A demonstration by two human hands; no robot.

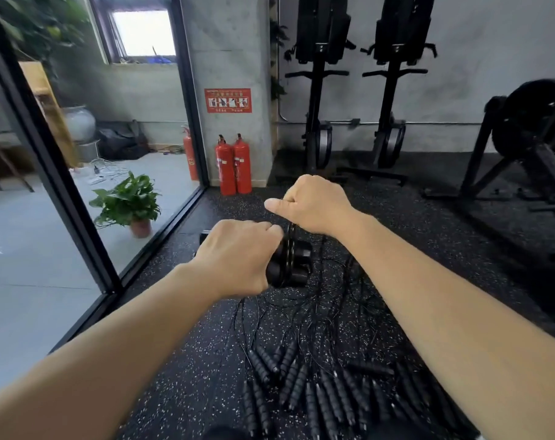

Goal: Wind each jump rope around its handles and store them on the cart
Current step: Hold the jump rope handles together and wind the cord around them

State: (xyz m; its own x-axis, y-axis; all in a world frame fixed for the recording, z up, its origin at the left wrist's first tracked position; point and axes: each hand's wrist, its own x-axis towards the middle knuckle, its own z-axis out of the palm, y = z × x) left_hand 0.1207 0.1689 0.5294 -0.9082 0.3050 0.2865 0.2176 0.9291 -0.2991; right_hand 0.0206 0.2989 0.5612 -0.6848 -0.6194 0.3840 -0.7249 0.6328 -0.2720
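My left hand (238, 252) grips a pair of black jump rope handles (290, 266) held side by side, ends pointing right. Black cord (290, 246) is looped around them. My right hand (314, 203) sits just above, fingers curled, pinching that cord and holding it taut over the handles. Below my arms, several more black ribbed handles (317, 395) lie on the speckled rubber floor (206, 360) with their thin cords (304, 312) tangled in a loose pile. No cart is in view.
Two red fire extinguishers (233, 165) stand against a concrete pillar ahead. A glass wall with black frame (63, 198) runs along the left, a potted plant (130, 201) behind it. Black gym machines (390, 106) line the back wall and right side.
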